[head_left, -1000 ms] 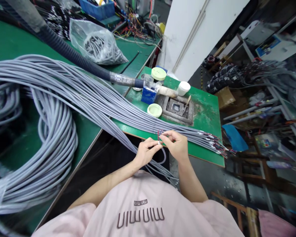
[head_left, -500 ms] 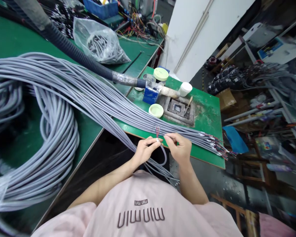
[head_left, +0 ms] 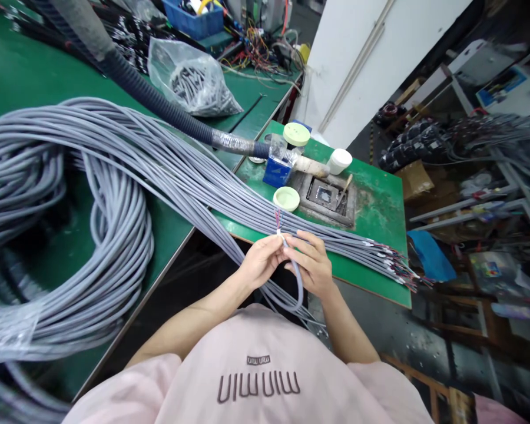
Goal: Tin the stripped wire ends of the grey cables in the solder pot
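Holding cable [head_left: 299,285] near table edge [head_left: 366,288].

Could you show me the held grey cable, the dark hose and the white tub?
Grey cable [head_left: 300,287]: head view, on its curved loop.
Dark hose [head_left: 161,106]: head view, on its ribbed stretch.
White tub [head_left: 339,161]: head view, near its middle.

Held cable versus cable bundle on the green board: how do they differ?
The held cable is one curving length; the cable bundle is many, running side by side. The held cable's wires point to the picture's top; the bundle's wires point to its right. Both are grey with thin coloured wires.
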{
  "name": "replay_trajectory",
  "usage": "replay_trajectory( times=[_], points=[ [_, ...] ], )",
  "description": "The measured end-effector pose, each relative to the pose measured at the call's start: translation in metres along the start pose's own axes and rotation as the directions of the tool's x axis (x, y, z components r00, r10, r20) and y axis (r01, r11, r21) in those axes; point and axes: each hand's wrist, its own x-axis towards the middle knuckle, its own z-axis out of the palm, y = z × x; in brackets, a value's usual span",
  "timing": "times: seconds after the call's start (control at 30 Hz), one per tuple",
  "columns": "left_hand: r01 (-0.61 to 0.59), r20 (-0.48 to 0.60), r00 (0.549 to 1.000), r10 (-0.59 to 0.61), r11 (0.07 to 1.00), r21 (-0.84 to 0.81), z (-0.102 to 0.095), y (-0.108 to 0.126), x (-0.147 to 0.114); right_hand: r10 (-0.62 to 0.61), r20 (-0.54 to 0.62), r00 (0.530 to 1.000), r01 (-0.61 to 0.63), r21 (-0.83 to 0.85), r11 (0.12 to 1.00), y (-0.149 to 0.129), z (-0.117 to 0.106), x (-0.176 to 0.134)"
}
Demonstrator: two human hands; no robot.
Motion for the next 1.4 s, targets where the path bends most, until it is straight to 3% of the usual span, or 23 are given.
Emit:
replay_trajectory(
  times=[0.07, 0.13, 0.2, 0.27, 0.33, 0.37, 0.43, 0.5, 0.73, 0.83, 1.03, 1.17, 1.4],
  points=[
    [-0.088, -0.004, 0.996, 0.090, 0.984, 0.157, -0.002, 0.002, -0.002, 0.041, -0.082, 0.996, -0.040, 0.017, 0.999, 0.006, -0.005, 0.006],
    [-0.244, 0.017, 0.966, 0.258, 0.884, 0.398, -0.007, 0.007, -0.005, 0.148, -0.203, 0.968, -0.151, 0.000, 0.988, 0.016, -0.014, 0.014],
    [-0.430, 0.103, 0.873, 0.476, 0.654, 0.622, -0.013, 0.014, -0.008, 0.265, -0.312, 0.912, -0.286, -0.024, 0.958, 0.028, -0.023, 0.024],
    [-0.556, 0.239, 0.731, 0.640, 0.355, 0.751, -0.020, 0.022, -0.008, 0.339, -0.377, 0.862, -0.373, -0.020, 0.927, 0.043, -0.031, 0.034],
    [-0.579, 0.354, 0.622, 0.698, 0.106, 0.809, -0.029, 0.027, -0.003, 0.374, -0.393, 0.840, -0.405, 0.004, 0.914, 0.058, -0.034, 0.044],
    [-0.560, 0.392, 0.594, 0.702, 0.012, 0.828, -0.034, 0.028, 0.001, 0.384, -0.389, 0.838, -0.410, 0.017, 0.912, 0.065, -0.034, 0.048],
    [-0.500, 0.437, 0.573, 0.693, -0.126, 0.857, -0.045, 0.027, 0.011, 0.393, -0.361, 0.846, -0.410, 0.033, 0.912, 0.079, -0.031, 0.055],
    [-0.449, 0.458, 0.572, 0.680, -0.207, 0.869, -0.057, 0.022, 0.021, 0.398, -0.321, 0.859, -0.412, 0.026, 0.911, 0.090, -0.026, 0.061],
    [-0.368, 0.470, 0.548, 0.691, -0.306, 0.878, -0.083, 0.000, 0.038, 0.398, -0.182, 0.899, -0.408, -0.022, 0.913, 0.109, -0.011, 0.074],
    [-0.373, 0.472, 0.518, 0.714, -0.308, 0.875, -0.086, -0.002, 0.038, 0.396, -0.152, 0.906, -0.407, -0.050, 0.912, 0.115, -0.007, 0.078],
    [-0.362, 0.410, 0.547, 0.730, -0.235, 0.902, -0.089, -0.004, 0.038, 0.407, -0.090, 0.909, -0.413, -0.070, 0.908, 0.126, 0.003, 0.082],
    [-0.419, 0.415, 0.527, 0.742, -0.198, 0.886, -0.090, -0.004, 0.038, 0.390, -0.049, 0.919, -0.393, -0.069, 0.917, 0.129, 0.009, 0.087],
    [-0.423, 0.460, 0.482, 0.746, -0.261, 0.868, -0.091, -0.004, 0.039, 0.371, 0.001, 0.929, -0.366, -0.147, 0.919, 0.132, 0.017, 0.090]
  ],
)
